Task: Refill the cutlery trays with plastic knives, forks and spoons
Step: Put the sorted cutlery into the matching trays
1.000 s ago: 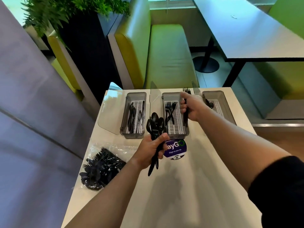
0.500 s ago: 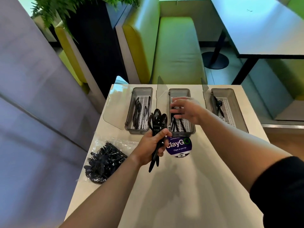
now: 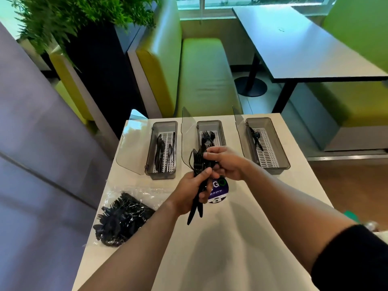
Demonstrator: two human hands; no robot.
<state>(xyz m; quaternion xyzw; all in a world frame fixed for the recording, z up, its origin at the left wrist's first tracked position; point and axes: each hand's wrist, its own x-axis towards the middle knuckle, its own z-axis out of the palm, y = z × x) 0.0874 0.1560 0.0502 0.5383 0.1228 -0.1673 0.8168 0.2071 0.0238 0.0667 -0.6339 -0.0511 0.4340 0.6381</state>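
Observation:
Three grey cutlery trays with open clear lids stand in a row at the table's far edge. The left tray (image 3: 150, 156) holds several black knives, the middle tray (image 3: 220, 131) a few black forks, the right tray (image 3: 281, 150) one or two black pieces. My left hand (image 3: 192, 192) grips a bunch of black plastic cutlery (image 3: 198, 162) upright in front of the middle tray. My right hand (image 3: 225, 163) pinches the top of that same bunch with its fingertips.
A clear plastic bag of black cutlery (image 3: 121, 219) lies at the table's near left. A round purple sticker (image 3: 219, 191) sits on the white table (image 3: 241, 238) under my hands. Beyond are a green bench (image 3: 201, 76), a planter and a dark table (image 3: 304, 45).
My right hand left the middle tray, where forks now lie, and came back to the bunch in my left hand. The left hand kept holding the bunch.

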